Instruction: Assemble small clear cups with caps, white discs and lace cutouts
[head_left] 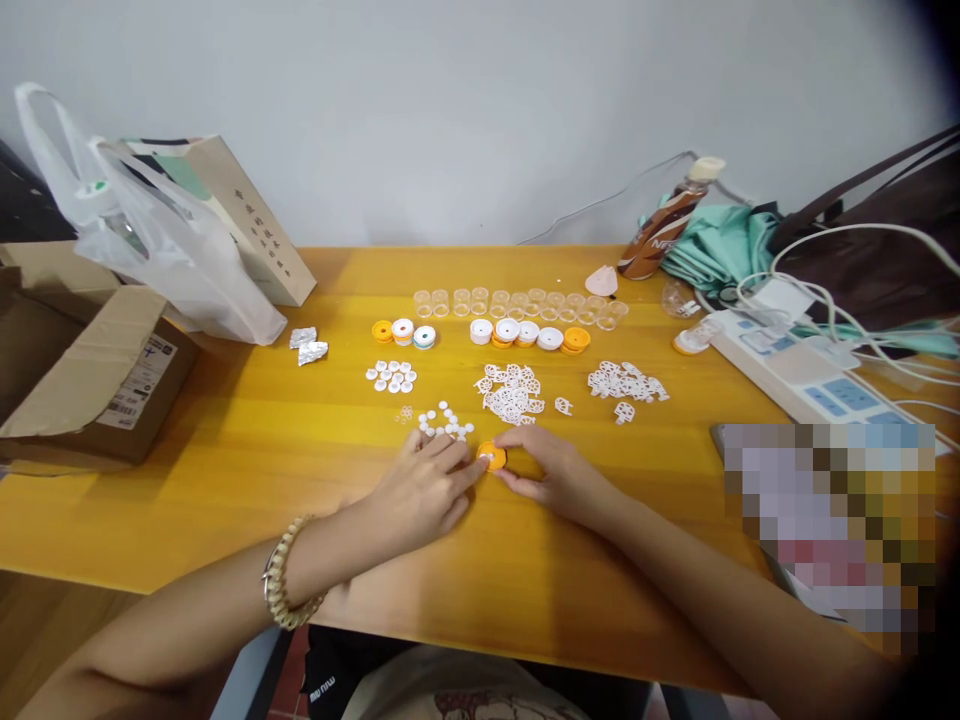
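Note:
Between my two hands is a small round orange cap (492, 457) with a bit of white inside it. My right hand (559, 475) pinches its rim between thumb and fingers. A finger of my left hand (427, 490) presses onto the white bit in the cap; the other fingers are curled, and whether they hold anything is hidden. Just beyond my left hand lie small white discs (444, 418) and a few tiny clear rings (406, 412). A pile of white openwork plastic pieces (514, 393) is spread beyond the cap.
Farther back stand rows of white and orange caps (529, 333) and clear cups (517, 303). More white pieces (626, 381) lie to the right. A cardboard box (142, 390) and plastic bag (195, 270) flank the left; a bottle (664, 225) and power strip (795, 370) the right.

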